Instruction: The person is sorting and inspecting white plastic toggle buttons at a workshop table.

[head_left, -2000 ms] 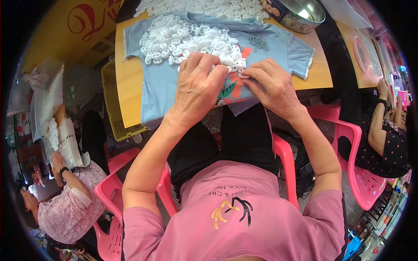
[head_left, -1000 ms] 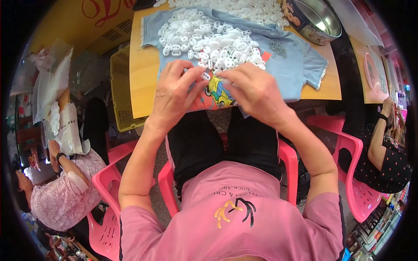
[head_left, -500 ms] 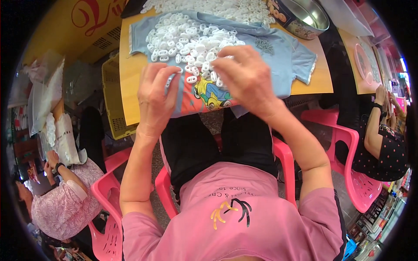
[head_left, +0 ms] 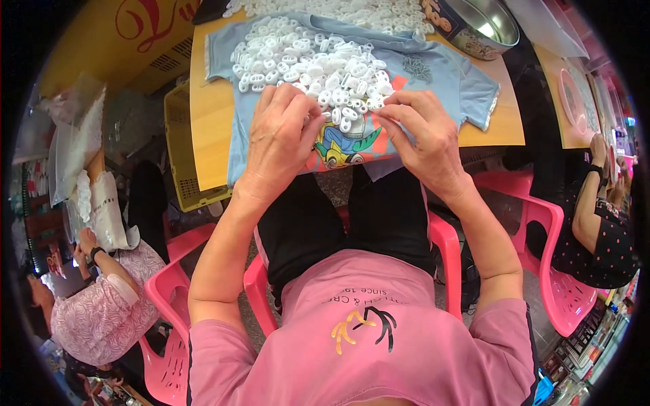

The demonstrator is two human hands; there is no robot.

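Observation:
A heap of small white oval plastic pieces with two holes point(head_left: 291, 57) lies on a light blue T-shirt point(head_left: 443, 95) spread over the table. My left hand point(head_left: 281, 139) is at the heap's near left edge, thumb and fingers pinched together; whatever is between them is hidden. Across from it, my right hand point(head_left: 426, 135) has its thumb and forefinger brought together beside the nearest white pieces. I cannot make out what those fingertips hold. Between both hands shows the shirt's printed cartoon picture point(head_left: 338, 149). A little pile of small grey metal parts point(head_left: 415, 69) rests on the cloth farther right.
More white pieces point(head_left: 338, 8) cover the table's far side. A round metal tin point(head_left: 484, 30) stands at the far right of the wooden tabletop point(head_left: 210, 135). A yellow crate point(head_left: 179, 149) is at the left. Other people sit on pink chairs point(head_left: 542, 230) at both sides.
My left hand has moved right and toward the heap's near edge. My right hand has shifted right and slightly nearer to me, off the heap's middle.

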